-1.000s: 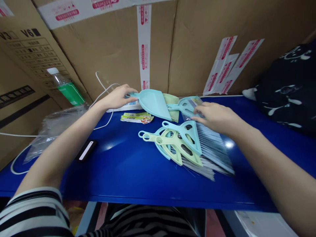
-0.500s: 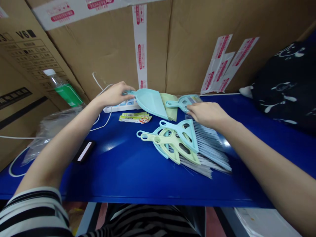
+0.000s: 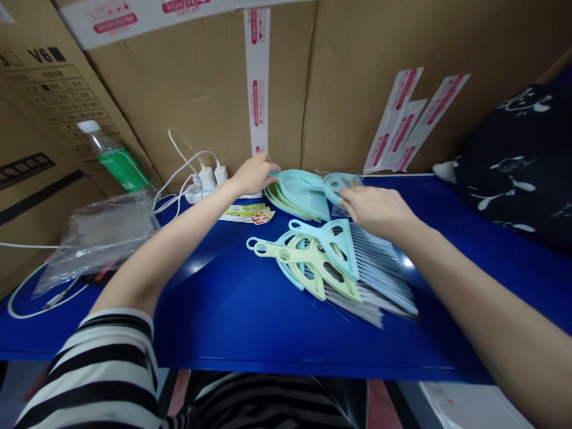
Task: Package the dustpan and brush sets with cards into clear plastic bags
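Observation:
At the back of the blue table, my left hand is closed on the handle end of a light blue dustpan. That pan lies over pale green dustpans, whose edges show on its left. My right hand grips a light blue hand brush, its handle pointing left over the dustpan; clear plastic shows near its head and my fingers hide part of it. In front lies a fanned pile of brushes, a light blue brush on top of pale green brushes, bristles to the right.
White chargers and cables stand at the back left, near small printed packets. A clear plastic bag and a green-labelled bottle are at the left. Cardboard boxes wall the back; a dark patterned bag sits right.
My left hand has moved right with the light blue dustpan, bringing it over the green dustpans. The chargers have come into view. My right hand has barely moved.

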`<act>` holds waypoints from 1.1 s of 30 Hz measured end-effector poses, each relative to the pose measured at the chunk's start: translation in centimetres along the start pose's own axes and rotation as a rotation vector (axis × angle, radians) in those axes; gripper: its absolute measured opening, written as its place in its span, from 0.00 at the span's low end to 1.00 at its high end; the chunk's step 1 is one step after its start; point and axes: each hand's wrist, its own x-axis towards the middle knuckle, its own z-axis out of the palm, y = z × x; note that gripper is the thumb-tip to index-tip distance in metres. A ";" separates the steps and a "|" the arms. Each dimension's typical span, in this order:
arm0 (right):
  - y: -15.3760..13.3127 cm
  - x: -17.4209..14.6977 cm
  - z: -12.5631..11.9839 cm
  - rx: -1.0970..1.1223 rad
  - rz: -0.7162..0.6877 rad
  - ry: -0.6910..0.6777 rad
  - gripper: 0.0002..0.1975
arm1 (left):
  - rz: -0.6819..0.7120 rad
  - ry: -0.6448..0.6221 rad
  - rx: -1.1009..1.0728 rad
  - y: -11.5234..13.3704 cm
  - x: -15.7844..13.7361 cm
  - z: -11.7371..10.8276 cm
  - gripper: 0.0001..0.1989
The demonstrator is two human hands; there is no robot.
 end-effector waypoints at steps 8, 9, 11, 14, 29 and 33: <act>0.1 0.2 0.7 -0.015 -0.023 0.030 0.16 | 0.022 -0.119 0.017 -1.7 1.4 0.4 0.19; 0.1 0.2 0.7 -0.016 -0.024 0.036 0.16 | 0.026 -0.134 0.016 -2.0 1.3 0.3 0.19; 0.1 0.2 0.8 -0.018 -0.026 0.046 0.16 | 0.029 -0.154 0.014 -2.5 0.9 0.0 0.20; 0.1 0.3 0.9 -0.019 -0.033 0.056 0.15 | 0.027 -0.168 0.015 -3.1 0.3 -0.5 0.21; 0.0 0.4 1.0 -0.023 -0.045 0.060 0.14 | -0.071 -0.228 -0.029 -3.3 -1.2 -0.4 0.29; 0.2 0.4 0.9 -0.018 -0.030 0.098 0.14 | -0.079 -0.217 -0.016 -2.4 -1.0 -0.1 0.29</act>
